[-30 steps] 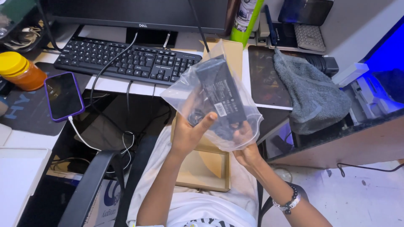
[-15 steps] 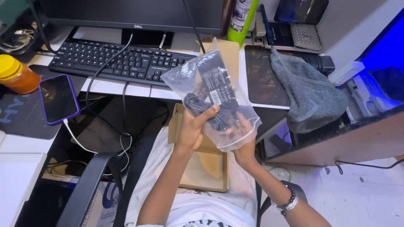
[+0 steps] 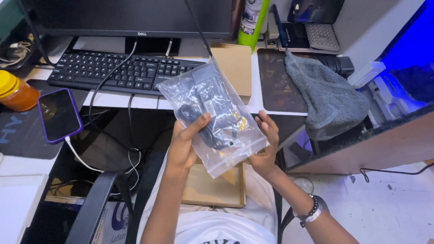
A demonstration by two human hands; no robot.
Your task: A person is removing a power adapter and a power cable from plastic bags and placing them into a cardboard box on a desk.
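- A clear plastic zip bag (image 3: 212,119) is held up at the centre of the view, above the lap, tilted with its sealed edge toward 5 o'clock.
- Inside the bag a dark coiled cable (image 3: 199,124) and a flat black device can be made out; finer details are blurred by the plastic.
- The left hand (image 3: 185,144) is closed on the bag's lower left edge, the thumb pressed across the front over the cable and the fingers hidden behind.
- The right hand (image 3: 266,144) is pinching the bag's lower right side, the fingers curled round its edge near the zip strip; a beaded bracelet (image 3: 309,211) is worn on that wrist.
- An open brown cardboard box (image 3: 217,187) lies on the lap directly beneath the bag, at 6 o'clock from it.
- A second cardboard box (image 3: 233,68) stands on the counter (image 3: 131,100) just behind the bag, at 12 o'clock.
- A black keyboard (image 3: 122,72) is seen at 10 o'clock from the bag, under a dark monitor (image 3: 126,18).
- A phone (image 3: 58,115) in a purple case lies at 9 o'clock, with a white cable plugged in.
- An amber jar (image 3: 16,92) with a yellow lid is placed beyond the phone, at the left edge.
- A grey cloth (image 3: 325,99) is draped at 3 o'clock, partly over a dark mat (image 3: 275,81).
- A green can (image 3: 253,20) stands at 1 o'clock, beside the monitor.
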